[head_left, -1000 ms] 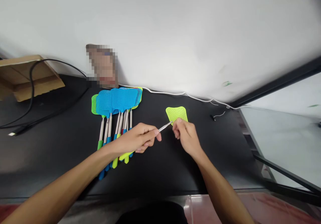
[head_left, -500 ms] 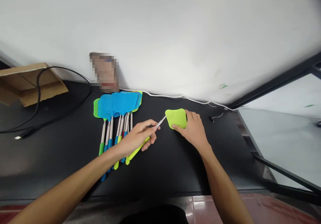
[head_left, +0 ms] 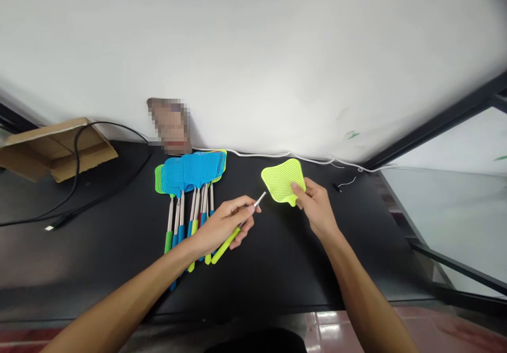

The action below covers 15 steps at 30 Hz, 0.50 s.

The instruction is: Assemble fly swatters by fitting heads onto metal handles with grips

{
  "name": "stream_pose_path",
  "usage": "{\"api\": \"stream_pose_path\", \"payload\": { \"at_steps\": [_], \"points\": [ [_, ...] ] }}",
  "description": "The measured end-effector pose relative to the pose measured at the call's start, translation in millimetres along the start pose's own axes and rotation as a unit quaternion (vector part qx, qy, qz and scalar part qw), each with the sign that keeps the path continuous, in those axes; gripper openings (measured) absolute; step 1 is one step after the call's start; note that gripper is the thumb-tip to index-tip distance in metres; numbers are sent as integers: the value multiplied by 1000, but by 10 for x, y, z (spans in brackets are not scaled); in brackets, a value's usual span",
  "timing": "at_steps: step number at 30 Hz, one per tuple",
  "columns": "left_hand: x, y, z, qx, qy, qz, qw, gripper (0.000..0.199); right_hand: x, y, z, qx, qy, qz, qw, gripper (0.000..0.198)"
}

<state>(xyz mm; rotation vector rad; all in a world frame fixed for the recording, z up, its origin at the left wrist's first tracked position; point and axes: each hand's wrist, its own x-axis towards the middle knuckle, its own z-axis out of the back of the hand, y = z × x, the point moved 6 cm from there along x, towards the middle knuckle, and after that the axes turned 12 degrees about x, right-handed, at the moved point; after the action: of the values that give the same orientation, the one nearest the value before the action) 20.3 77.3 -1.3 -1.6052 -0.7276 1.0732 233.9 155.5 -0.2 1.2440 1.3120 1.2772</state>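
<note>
My left hand (head_left: 225,221) grips a fly swatter handle (head_left: 225,246), which has a yellow-green grip and a silver metal rod pointing up and right. The rod's tip is bare. Between thumb and fingers, my right hand (head_left: 320,209) pinches a yellow-green perforated swatter head (head_left: 280,178) by its right edge. A short stub sticks out at the head's bottom, apart from the rod. Left of my hands lies a row of several fly swatters (head_left: 201,168) with overlapping blue and green heads; my left hand and forearm partly cover their handles.
An open cardboard box (head_left: 85,150) sits at the left, with a black cable (head_left: 76,171) looping over it. A pixelated upright object (head_left: 172,126) leans on the wall. A white cord (head_left: 269,155) runs along the black table's (head_left: 277,284) back edge. Black metal framing (head_left: 439,121) stands at right.
The swatter head has come apart from the rod. My right hand has turned it so its stub points down. The rod's tip now shows free. The view has shifted slightly.
</note>
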Motion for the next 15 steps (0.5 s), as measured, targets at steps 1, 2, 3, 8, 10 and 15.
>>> {"api": "stream_pose_path", "payload": {
  "at_steps": [1, 2, 3, 8, 10, 15],
  "points": [
    [-5, -8, -4, 1, -1, -4, 1000, 26, -22, 30, -18, 65, -12, -6, 998, 26],
    [-9, -17, -11, 1, 0, -9, 1000, 26, -46, 57, -49, 120, -17, -12, 993, 23],
    [-14, -27, -20, 0, 2, -14, 1000, 26, -71, 79, -91, 165, -16, -21, 986, 22],
    [-35, -69, -95, 7, 16, -41, 999, 26, -200, 100, -318, 255, 15, -67, 965, 16],
    [-39, -67, -121, 7, 18, -49, 999, 26, -240, 105, -370, 249, 22, -59, 966, 15],
    [-36, -29, -140, -1, 26, -49, 998, 23, -297, 146, -397, 222, 19, -12, 975, 14]
  ]
}}
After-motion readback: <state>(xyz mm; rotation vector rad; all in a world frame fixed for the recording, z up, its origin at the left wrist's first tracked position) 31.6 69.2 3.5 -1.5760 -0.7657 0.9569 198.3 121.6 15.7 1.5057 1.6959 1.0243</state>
